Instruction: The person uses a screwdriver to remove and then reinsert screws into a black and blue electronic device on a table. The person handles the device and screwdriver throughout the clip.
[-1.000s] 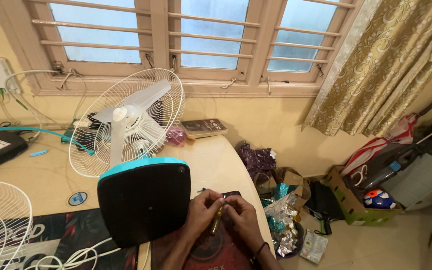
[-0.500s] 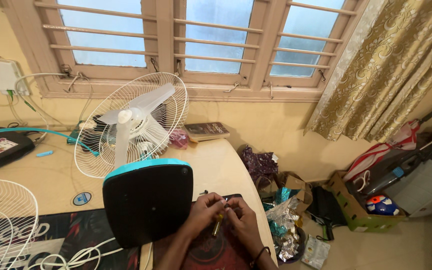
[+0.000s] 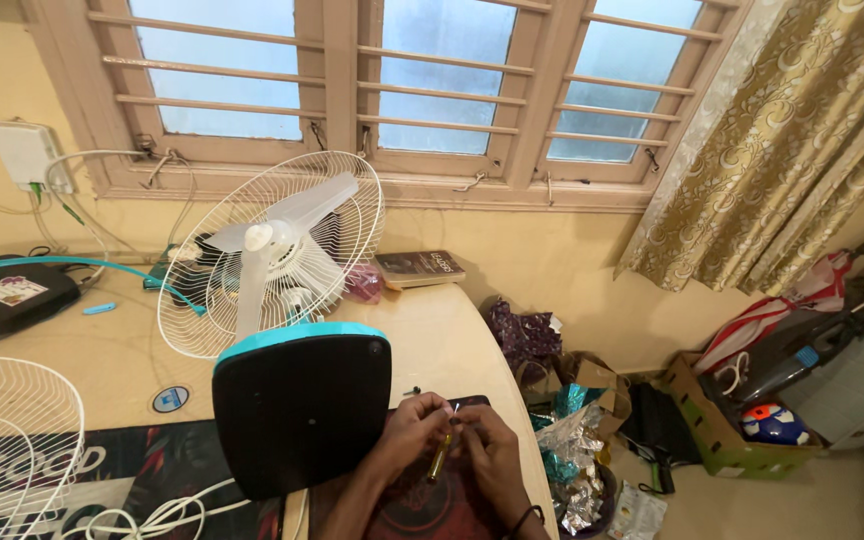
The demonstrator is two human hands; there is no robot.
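Both my hands meet low in the view, over a dark mat on the table. My left hand and my right hand together grip a small screwdriver with a yellow handle, its tip pointing up between the fingertips. Just left of my hands stands the black base of a table fan with a teal rim. Behind it the fan's white blades and rear wire guard face the window. A tiny dark screw lies on the table beside the base.
A loose white wire guard lies at the left edge with white cable near it. A book and a black case sit at the back. Bags, foil wrappers and a cardboard box crowd the floor at right.
The view has shifted slightly, so the fan sits a little further right and higher in frame. My hands stay together on the screwdriver in the same spot.
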